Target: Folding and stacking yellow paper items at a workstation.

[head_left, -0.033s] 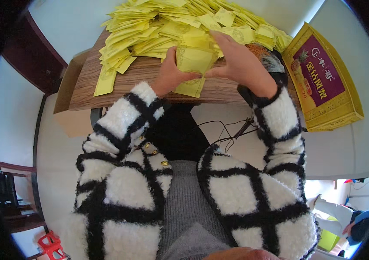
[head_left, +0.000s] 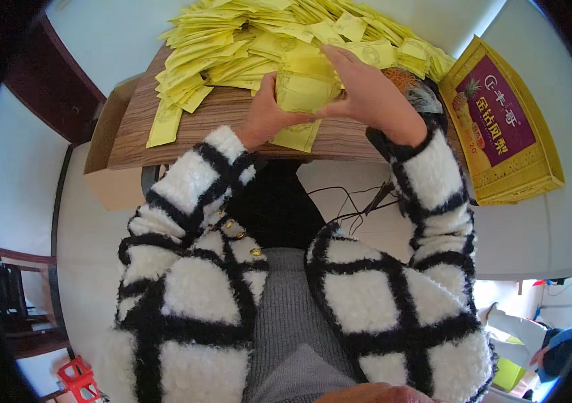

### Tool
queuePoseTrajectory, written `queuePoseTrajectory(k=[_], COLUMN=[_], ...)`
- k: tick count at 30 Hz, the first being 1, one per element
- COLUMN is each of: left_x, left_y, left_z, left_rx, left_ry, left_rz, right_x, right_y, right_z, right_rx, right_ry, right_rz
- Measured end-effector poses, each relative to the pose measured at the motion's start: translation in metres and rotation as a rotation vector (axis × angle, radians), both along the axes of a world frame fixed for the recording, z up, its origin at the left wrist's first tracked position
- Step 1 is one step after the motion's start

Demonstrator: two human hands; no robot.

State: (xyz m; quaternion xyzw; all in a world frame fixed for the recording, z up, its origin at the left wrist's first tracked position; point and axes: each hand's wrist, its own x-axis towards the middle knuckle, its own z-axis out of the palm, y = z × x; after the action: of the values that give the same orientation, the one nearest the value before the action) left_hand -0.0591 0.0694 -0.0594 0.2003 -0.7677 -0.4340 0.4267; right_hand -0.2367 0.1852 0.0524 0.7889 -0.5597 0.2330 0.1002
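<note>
Between my two hands, above the near part of the wood-grain table (head_left: pixel 225 138), are thin yellow paper packets (head_left: pixel 307 87) with faint print. My left hand (head_left: pixel 264 115) grips their left and lower side. On the right edge, my right hand (head_left: pixel 374 95) has its thumb low and its fingers higher up. How many packets I hold cannot be told. Below them another yellow packet (head_left: pixel 296 137) lies flat at the table's front edge. A large loose heap of similar yellow packets (head_left: pixel 222 57) spreads across the back of the table.
A yellow carton with a purple panel and pineapple picture (head_left: pixel 497 111) stands right of the table. Behind my right hand sits a clear bag with orange-brown contents (head_left: pixel 412 87). A cardboard box (head_left: pixel 108 144) adjoins the left edge. Black cables (head_left: pixel 360 208) hang below. A person (head_left: pixel 524 339) is at lower right.
The packets between my hands have tilted slightly, showing more of the printed face. My hands have barely shifted.
</note>
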Motion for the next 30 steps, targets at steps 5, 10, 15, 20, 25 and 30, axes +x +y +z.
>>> queuePoseTrajectory(k=[5, 10, 15, 20, 25, 30], left_x=[0.003, 0.003, 0.01, 0.013, 0.013, 0.017], left_y=[-0.002, -0.003, -0.004, 0.002, -0.006, -0.006], left_z=[-0.005, -0.012, -0.011, 0.001, -0.002, 0.003], left_rx=[0.122, -0.082, -0.115, -0.157, -0.151, -0.044], left_ry=[0.0, -0.058, -0.091, -0.191, -0.217, -0.291], left_rz=[-0.009, 0.089, 0.083, 0.098, 0.106, 0.066], right_x=[0.01, 0.016, 0.02, 0.02, 0.024, 0.022], right_y=[-0.039, -0.059, -0.067, -0.071, -0.071, -0.079], right_z=[0.008, 0.0, -0.003, -0.004, 0.0, -0.006], right_rx=[0.165, 0.258, 0.351, 0.392, 0.446, 0.412], right_ry=[0.19, 0.157, 0.122, 0.154, 0.152, 0.152], right_rz=[-0.011, 0.097, 0.146, 0.147, 0.108, 0.113])
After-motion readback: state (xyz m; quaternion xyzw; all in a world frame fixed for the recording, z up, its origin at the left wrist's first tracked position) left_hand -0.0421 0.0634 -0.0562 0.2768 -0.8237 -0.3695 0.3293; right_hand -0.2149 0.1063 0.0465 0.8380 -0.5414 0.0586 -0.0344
